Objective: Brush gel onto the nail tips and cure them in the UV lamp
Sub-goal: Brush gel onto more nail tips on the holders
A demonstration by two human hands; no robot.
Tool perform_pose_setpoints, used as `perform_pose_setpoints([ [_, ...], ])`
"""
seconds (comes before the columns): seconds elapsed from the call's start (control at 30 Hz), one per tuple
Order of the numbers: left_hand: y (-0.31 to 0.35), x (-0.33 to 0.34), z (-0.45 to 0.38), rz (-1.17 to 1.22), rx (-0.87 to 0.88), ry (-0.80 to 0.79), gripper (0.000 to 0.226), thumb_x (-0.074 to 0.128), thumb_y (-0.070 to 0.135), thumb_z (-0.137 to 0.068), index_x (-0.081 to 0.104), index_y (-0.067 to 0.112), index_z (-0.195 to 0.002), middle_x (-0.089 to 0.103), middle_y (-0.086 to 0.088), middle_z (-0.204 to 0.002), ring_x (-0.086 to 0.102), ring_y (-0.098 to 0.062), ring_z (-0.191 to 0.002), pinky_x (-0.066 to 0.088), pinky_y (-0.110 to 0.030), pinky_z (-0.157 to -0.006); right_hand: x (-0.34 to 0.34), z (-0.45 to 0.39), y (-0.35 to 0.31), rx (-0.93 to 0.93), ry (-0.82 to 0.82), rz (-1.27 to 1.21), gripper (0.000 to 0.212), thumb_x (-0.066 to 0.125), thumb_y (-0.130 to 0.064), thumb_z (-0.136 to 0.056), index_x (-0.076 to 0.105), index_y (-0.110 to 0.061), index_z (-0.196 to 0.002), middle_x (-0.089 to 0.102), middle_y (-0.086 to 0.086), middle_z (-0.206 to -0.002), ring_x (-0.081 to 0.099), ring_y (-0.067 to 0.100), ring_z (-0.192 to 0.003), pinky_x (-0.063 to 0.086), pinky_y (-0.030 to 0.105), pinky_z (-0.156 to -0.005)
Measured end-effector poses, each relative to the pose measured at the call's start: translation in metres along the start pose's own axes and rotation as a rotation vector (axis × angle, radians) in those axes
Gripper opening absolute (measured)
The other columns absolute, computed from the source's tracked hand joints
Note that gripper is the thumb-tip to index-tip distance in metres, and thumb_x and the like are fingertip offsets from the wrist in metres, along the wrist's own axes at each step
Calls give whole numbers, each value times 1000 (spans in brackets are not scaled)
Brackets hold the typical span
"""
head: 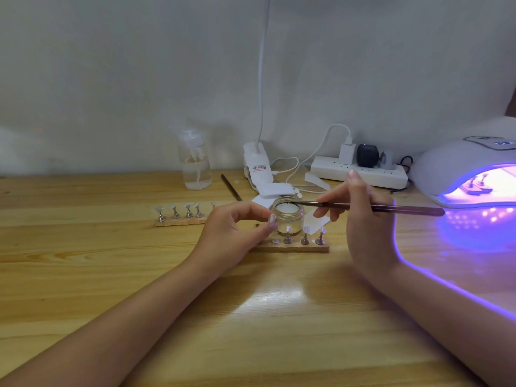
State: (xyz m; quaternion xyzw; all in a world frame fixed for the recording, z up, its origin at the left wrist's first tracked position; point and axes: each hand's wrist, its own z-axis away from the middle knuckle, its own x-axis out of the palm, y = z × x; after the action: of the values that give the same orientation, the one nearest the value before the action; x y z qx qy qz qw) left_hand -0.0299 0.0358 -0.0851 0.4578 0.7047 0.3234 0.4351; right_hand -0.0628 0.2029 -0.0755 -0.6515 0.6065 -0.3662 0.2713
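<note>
A small clear glass gel jar [287,212] stands open on the wooden table. My left hand [237,233] curls round its left side and steadies it. My right hand [360,219] pinches a dark-handled brush [391,208], whose tip reaches over the jar's rim. In front of the jar lies a wooden strip [301,248] with metal stands carrying nail tips [305,230]. A second strip [181,222] of stands with nail tips lies to the left. The white UV lamp [458,169] glows purple at the right, with stands visible inside it.
A clear pump bottle [195,166] stands at the back. A white clip lamp base [257,169], a power strip [360,171] with plugs and cables, white pads [275,189] and a spare brush [231,187] lie behind the jar. Purple light spills over the table's right side.
</note>
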Motion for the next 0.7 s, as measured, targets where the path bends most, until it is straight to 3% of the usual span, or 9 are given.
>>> perform_pose_setpoints([
  [0.27,-5,2,-1,-16,9,-53,18,74,8,-73,67,24,-70,70,3,-81,62,-1,-78,42,-5,-71,-3,-4,6,9,38,-4,50,36,-29,-91,65,-20,-51,62,3,-47,51,13,-45,40,16,-48],
  [0.53,-8,5,-3,-66,-14,-65,31,77,10,-70,56,27,-85,67,12,-68,60,4,-75,36,0,-73,-3,-5,10,9,33,-9,49,37,-30,-90,65,-22,-51,62,2,-47,54,12,-46,40,15,-48],
  [0.7,-8,4,-3,-111,-10,-90,34,78,13,-70,53,30,-85,65,20,-67,57,6,-75,40,-14,-76,-3,-5,10,2,29,-13,48,37,-29,-91,65,-19,-53,63,2,-48,54,11,-45,41,15,-48],
])
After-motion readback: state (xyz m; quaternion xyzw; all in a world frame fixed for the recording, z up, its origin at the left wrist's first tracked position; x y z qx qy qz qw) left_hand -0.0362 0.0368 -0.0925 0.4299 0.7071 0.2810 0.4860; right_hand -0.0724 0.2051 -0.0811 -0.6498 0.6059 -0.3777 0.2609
